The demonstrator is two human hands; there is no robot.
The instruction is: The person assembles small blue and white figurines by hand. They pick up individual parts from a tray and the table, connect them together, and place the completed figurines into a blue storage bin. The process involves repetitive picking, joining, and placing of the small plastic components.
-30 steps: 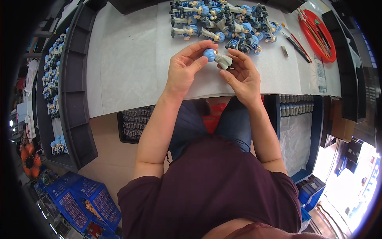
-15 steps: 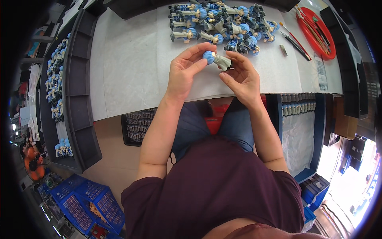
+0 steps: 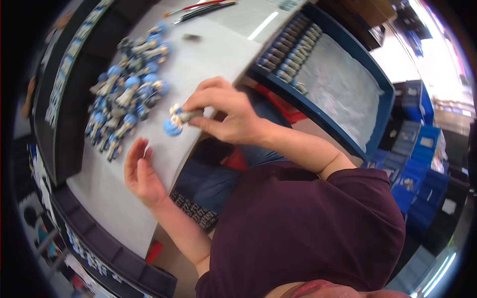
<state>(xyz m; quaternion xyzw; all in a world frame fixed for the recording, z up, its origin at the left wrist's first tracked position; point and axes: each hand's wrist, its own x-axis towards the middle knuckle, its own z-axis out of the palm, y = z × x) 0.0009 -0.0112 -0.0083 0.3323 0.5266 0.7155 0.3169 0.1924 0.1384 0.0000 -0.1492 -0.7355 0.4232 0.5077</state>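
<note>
My right hand (image 3: 223, 110) pinches a small figurine (image 3: 173, 127) by its pale body, between thumb and fingers above the worktable. Its round blue-haired head points toward my left hand. That left hand (image 3: 143, 174) is apart from it, near the table's edge, with fingers spread and nothing in them. A pile of similar blue-haired figurines (image 3: 130, 84) lies on the table beyond my hands. Motion blur hides the figurine's finer details.
Rows of figurines (image 3: 298, 58) stand in a blue lined tray (image 3: 386, 92) at the right. Paintbrushes (image 3: 204, 10) and a small grey block (image 3: 191, 37) lie at the far side. Dark trays (image 3: 112, 243) line the left, and a crate of dark pieces (image 3: 196, 211) sits below the table.
My left hand has let go of the figurine and is apart from it. The right hand keeps hold of it. The whole view has turned toward the blue tray on the right.
</note>
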